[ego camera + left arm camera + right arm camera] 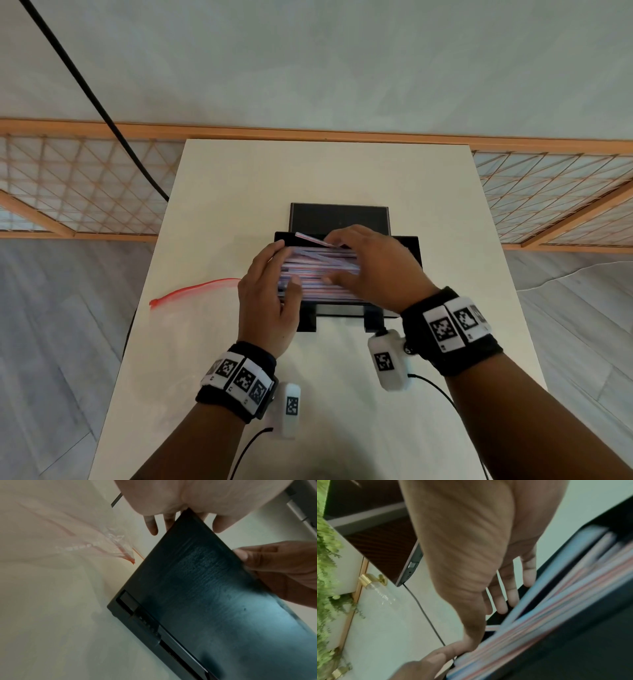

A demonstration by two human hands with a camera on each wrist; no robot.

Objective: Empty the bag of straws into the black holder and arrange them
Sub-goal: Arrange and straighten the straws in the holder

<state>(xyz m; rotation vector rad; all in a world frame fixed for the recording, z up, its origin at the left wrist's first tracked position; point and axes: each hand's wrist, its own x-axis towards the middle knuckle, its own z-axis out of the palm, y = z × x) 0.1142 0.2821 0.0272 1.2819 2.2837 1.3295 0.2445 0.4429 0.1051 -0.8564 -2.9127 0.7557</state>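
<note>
A pile of striped straws (318,274) lay lengthwise in the black holder (407,244) at mid-table, between two hands. The left hand (267,301) pressed straight fingers flat against the pile's left ends. The right hand (373,267) lay spread over the pile's right half, fingers loose, its fingertips (501,607) touching the straws. The emptied bag (191,294) lay left of the holder.

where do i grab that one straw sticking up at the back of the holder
Pinch the stray straw near its raised left end, coming from above. It lies tilted across the pile of straws in the black holder, that end clear of the rest, while the right hand covers its other end.
</note>
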